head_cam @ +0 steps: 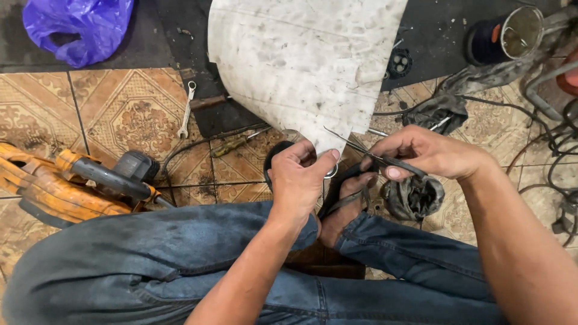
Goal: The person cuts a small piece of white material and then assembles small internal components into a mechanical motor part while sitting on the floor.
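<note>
A large dirty white sheet hangs over the tiled floor in front of me. My left hand pinches its lower corner between thumb and fingers. My right hand grips a pair of thin metal scissors, blades open and pointing left at the sheet's lower edge. Both hands work above my crossed legs in blue jeans and my foot in a dark sandal.
An orange power tool lies at my left. A spanner and a screwdriver rest on the tiles. A purple plastic bag sits top left. A can, dark rags and cables crowd the right.
</note>
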